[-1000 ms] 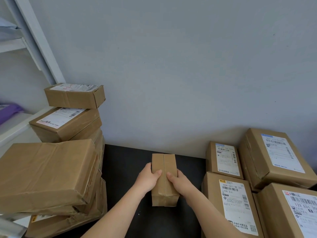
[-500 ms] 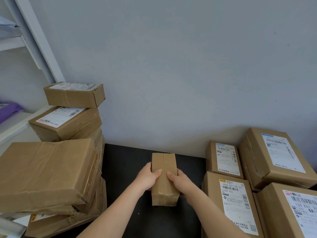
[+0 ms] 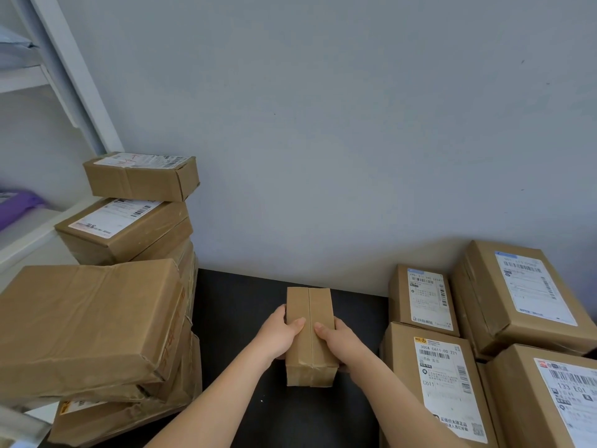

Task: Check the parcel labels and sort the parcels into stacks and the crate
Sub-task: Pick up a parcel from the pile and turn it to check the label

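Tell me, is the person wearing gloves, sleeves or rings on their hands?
No gloves. The left hand and right hand are bare, and no rings show on the fingers that can be seen. The left forearm and right forearm are bare too, right to the picture's edge: no sleeve, watch or bracelet is in view.

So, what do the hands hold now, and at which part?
The small brown cardboard parcel. The left hand grips its left long side, the right hand its right long side, thumbs on the taped top.
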The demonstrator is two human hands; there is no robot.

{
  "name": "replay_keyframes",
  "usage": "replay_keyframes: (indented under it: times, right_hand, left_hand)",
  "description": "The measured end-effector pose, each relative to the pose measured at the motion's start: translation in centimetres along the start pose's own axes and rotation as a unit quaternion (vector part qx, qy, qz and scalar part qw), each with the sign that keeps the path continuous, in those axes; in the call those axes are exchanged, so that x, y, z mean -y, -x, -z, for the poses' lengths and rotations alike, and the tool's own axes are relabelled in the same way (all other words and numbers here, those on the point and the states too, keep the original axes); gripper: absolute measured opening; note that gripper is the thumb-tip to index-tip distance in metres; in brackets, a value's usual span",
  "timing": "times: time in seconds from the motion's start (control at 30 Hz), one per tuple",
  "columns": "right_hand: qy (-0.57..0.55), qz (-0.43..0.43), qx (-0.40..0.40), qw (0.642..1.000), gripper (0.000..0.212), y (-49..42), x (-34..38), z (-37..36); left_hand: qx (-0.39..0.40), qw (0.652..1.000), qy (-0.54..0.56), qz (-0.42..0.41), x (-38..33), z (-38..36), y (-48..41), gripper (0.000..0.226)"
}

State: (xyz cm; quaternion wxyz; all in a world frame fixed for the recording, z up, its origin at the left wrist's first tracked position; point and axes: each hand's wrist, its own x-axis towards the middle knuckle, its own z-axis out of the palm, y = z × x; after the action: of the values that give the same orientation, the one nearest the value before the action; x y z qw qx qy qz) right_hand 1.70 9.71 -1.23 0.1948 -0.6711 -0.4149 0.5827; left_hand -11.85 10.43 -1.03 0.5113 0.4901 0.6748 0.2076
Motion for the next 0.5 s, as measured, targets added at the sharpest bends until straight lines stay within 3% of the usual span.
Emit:
replay_keyframes:
  times: [0.5]
  right_hand:
    - [-0.079, -0.006, -0.027, 0.996, 0.056, 0.6, 1.1, -0.1]
  left_hand:
    - [-0.022, 0.999, 0.043, -0.021, -1.0, 0.5, 0.8, 0.06]
